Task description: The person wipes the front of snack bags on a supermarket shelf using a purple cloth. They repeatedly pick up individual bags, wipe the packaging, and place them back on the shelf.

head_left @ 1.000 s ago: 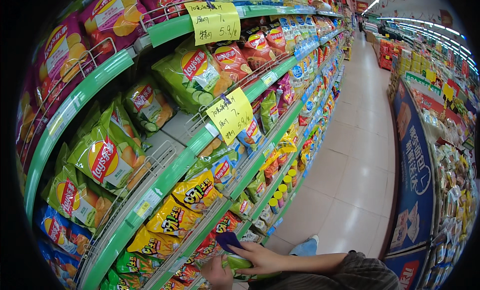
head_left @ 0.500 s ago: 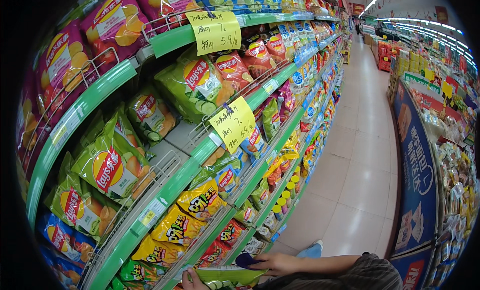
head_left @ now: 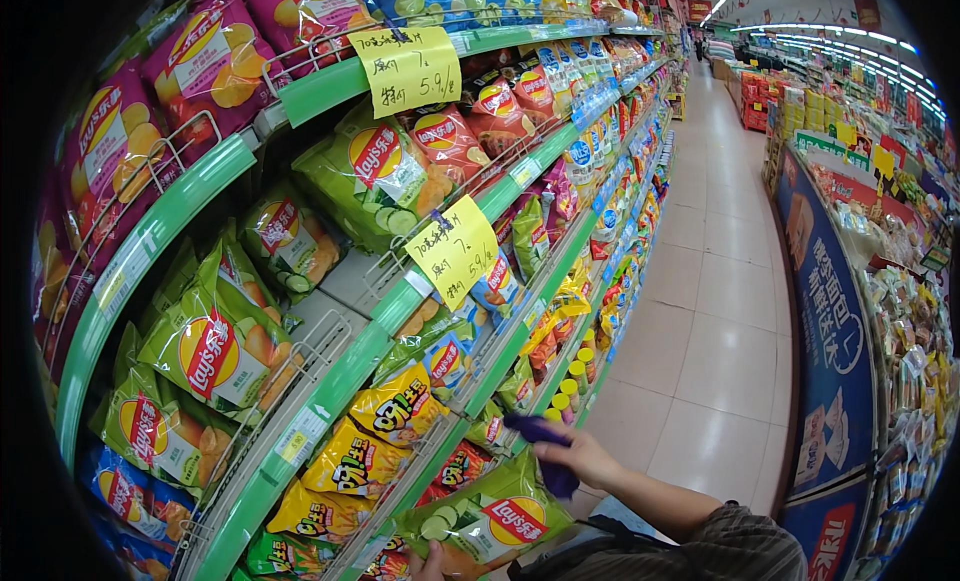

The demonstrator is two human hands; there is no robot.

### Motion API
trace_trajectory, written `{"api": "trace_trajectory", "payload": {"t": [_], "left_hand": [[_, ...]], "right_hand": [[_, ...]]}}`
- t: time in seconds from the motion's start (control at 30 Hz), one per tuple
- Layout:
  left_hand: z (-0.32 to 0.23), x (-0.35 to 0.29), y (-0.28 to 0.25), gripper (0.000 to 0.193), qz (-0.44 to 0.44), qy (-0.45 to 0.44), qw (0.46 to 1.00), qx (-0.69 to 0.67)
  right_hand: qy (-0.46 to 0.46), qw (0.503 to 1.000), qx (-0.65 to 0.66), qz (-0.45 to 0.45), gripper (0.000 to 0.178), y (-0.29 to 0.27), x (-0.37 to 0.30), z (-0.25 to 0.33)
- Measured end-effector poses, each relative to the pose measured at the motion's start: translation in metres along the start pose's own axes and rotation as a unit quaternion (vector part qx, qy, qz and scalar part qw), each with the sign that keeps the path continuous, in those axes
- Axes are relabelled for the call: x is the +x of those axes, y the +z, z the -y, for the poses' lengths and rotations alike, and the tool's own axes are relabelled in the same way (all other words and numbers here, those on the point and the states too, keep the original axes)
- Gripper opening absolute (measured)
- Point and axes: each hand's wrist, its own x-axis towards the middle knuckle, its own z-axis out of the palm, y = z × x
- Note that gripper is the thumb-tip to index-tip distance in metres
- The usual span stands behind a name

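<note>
My left hand is at the bottom edge, closed on the lower left corner of a green bag of potato chips with cucumber slices printed on its front. The bag is tilted, its printed face up toward me. Just above its right end, my right hand is closed around a dark purple cloth. One end of the cloth sticks out to the left past my fingers, and the rest hangs down by the bag's edge. Whether the cloth touches the bag, I cannot tell.
Shelves with green front rails curve along my left, filled with chip bags behind wire guards. Yellow handwritten price cards hang from the rails. A tiled aisle runs ahead. On the right stands a blue-sided display of packaged goods.
The chip bag has come up and tipped, so its front now shows. My right hand has risen with the purple cloth, which now hangs out longer.
</note>
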Motion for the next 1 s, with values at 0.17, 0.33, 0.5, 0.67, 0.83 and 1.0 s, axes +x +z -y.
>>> {"api": "trace_trajectory", "payload": {"t": [0.17,0.33,0.5,0.67,0.83,1.0], "left_hand": [[0.022,0.011,0.002,0.026,-0.023,0.363,0.889,0.279],[0.007,0.007,0.041,0.03,0.012,0.337,0.877,0.343],[-0.009,-0.004,0.06,0.027,-0.07,0.21,0.974,-0.05],[0.0,0.01,0.049,0.027,-0.057,0.236,0.969,-0.047],[0.008,0.014,0.059,0.021,-0.053,0.231,0.953,-0.189],[-0.008,0.009,0.056,0.025,-0.054,0.222,0.957,-0.179]], "right_hand": [[-0.311,0.925,-0.204,-0.082,0.037,0.012,-0.011,0.019],[-0.425,0.773,-0.448,0.143,0.025,0.081,-0.03,0.0],[-0.439,0.681,-0.573,0.121,0.016,0.077,-0.006,-0.002],[-0.341,0.816,-0.467,0.012,0.028,0.057,0.029,-0.005],[-0.466,0.719,-0.473,0.206,0.019,0.101,-0.011,-0.004],[-0.446,0.701,-0.545,0.112,0.013,0.092,0.005,0.0]]}}
